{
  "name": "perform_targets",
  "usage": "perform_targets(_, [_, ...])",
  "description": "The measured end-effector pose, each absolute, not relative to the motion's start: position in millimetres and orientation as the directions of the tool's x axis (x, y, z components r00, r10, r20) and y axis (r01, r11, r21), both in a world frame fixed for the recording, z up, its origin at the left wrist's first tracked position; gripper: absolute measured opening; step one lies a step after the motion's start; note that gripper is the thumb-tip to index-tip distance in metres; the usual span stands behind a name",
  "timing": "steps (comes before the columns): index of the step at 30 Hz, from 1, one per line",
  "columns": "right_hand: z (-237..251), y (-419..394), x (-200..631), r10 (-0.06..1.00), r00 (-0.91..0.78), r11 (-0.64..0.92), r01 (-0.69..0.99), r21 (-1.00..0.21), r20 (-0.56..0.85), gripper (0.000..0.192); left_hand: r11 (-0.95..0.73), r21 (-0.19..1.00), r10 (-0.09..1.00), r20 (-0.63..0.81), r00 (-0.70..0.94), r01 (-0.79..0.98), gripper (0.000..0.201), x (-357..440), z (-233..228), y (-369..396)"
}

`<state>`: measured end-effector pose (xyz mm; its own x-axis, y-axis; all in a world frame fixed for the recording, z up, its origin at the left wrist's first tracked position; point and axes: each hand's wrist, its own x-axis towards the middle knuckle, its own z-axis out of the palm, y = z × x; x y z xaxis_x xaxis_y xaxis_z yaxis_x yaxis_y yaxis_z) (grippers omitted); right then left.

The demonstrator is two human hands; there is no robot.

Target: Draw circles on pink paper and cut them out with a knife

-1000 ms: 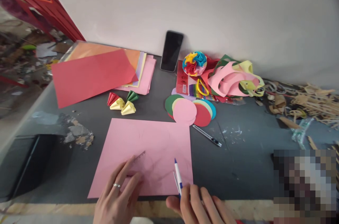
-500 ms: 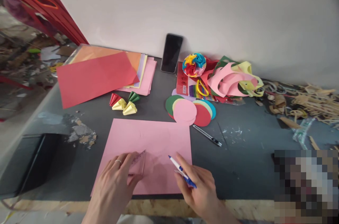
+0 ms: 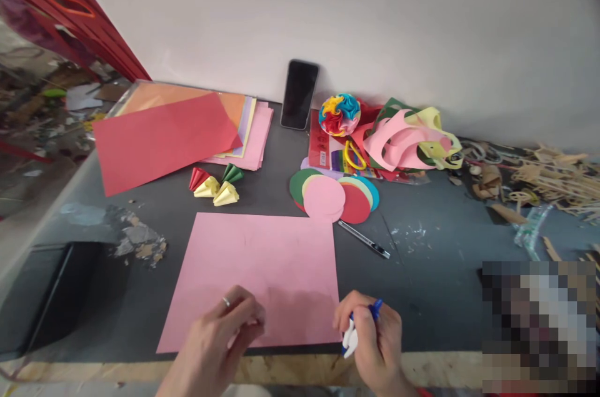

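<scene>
A pink sheet of paper (image 3: 262, 266) lies flat on the dark table (image 3: 422, 297) in front of me. My left hand (image 3: 220, 337), with a ring on one finger, rests on the sheet's near edge. Its fingers are curled around a small clear ruler, of which only a pale sliver shows. My right hand (image 3: 372, 337) is at the sheet's near right corner, closed around a blue and white pen (image 3: 359, 328) whose blue end points up and away.
Behind the sheet lie coloured paper circles (image 3: 335, 197), folded paper cones (image 3: 215, 187), a craft knife (image 3: 364, 239), a stack of coloured sheets (image 3: 178, 128), a phone (image 3: 299, 94) leaning on the wall, a paper ball (image 3: 339, 114) and cut scraps (image 3: 407, 137). Wooden bits lie at the right.
My left hand has curled up over the ruler, which lay flat on the sheet before. My right hand drew back off the sheet to its corner and turned the pen.
</scene>
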<state>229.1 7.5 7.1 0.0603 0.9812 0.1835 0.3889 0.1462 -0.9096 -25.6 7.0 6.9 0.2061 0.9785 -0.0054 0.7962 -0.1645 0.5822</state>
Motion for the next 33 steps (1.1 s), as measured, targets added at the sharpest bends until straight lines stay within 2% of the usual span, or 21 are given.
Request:
perform_targets(1, [8,7,227,0.986,0.043,0.131,0.383,-0.914,0.159,0.051,-0.159,0.68,0.963,-0.052,0.263,0.716,0.022,-21,7,4])
perform_targets(3, [10,5,223,0.998,-0.054,0.057,0.403,-0.914,0.038,0.048,0.027,0.906,0.918,-0.19,0.348,0.423,0.013,-13,3,-1])
perform_targets(4, [11,4,222,0.993,-0.113,0.009,0.411,-0.912,-0.041,0.043,0.127,0.947,0.908,-0.231,0.35,0.297,0.011,-8,-1,-3])
perform_targets(6, [15,3,218,0.961,-0.215,-0.066,0.427,-0.902,-0.172,0.033,0.264,0.949,0.903,-0.306,0.302,0.173,0.014,1,-9,-8])
perform_targets(8, [18,2,212,0.948,-0.251,-0.073,0.431,-0.9,-0.197,0.026,0.286,0.946,0.913,-0.317,0.258,0.15,0.013,9,-18,-13])
perform_targets(11, [18,1,203,0.966,-0.204,-0.059,0.419,-0.906,-0.157,0.022,0.243,0.951,0.932,-0.283,0.225,0.193,0.016,16,-26,-21])
perform_targets(15, [13,-1,210,0.946,-0.28,-0.004,0.495,-0.869,-0.163,0.015,0.131,0.948,0.938,-0.213,0.273,0.291,0.06,14,-24,-20])
perform_targets(16, [12,-2,219,0.95,-0.269,0.008,0.531,-0.847,-0.159,0.014,0.036,0.922,0.944,-0.157,0.289,0.385,0.069,11,-22,-17])
perform_targets(17, [10,-1,229,0.961,-0.23,0.006,0.57,-0.822,-0.152,0.014,-0.107,0.846,0.949,-0.07,0.306,0.523,0.073,7,-20,-13])
perform_targets(19, [5,0,257,0.989,-0.09,-0.031,0.649,-0.76,-0.118,0.011,-0.368,0.518,0.926,0.127,0.356,0.772,0.072,-1,-19,-3])
perform_targets(20, [2,0,272,0.995,-0.026,-0.048,0.704,-0.709,-0.093,0.011,-0.445,0.354,0.895,0.2,0.398,0.823,0.069,-5,-21,3])
perform_targets(21, [-2,1,287,0.997,0.057,-0.074,0.768,-0.636,-0.048,0.014,-0.488,0.249,0.868,0.243,0.434,0.837,0.068,-9,-23,7])
perform_targets(24, [-13,1,317,0.989,0.14,-0.113,0.918,-0.381,0.044,0.028,-0.537,0.152,0.831,0.267,0.489,0.83,0.065,-16,-34,10])
perform_targets(26, [-20,1,323,0.983,0.169,-0.143,0.956,-0.258,0.079,0.032,-0.501,0.122,0.852,0.243,0.463,0.857,0.064,-18,-38,2])
perform_targets(28, [-25,1,321,0.973,0.191,-0.159,0.962,-0.221,0.132,0.035,-0.438,0.087,0.89,0.184,0.418,0.895,0.065,-20,-38,-11])
perform_targets(30, [-27,1,315,0.96,0.203,-0.154,0.959,-0.237,0.195,0.039,-0.446,0.033,0.887,0.15,0.437,0.894,0.068,-20,-35,-23])
perform_targets(33, [-29,0,308,0.952,0.186,-0.113,0.953,-0.283,0.245,0.037,-0.488,-0.033,0.856,0.176,0.486,0.872,0.067,-19,-30,-31])
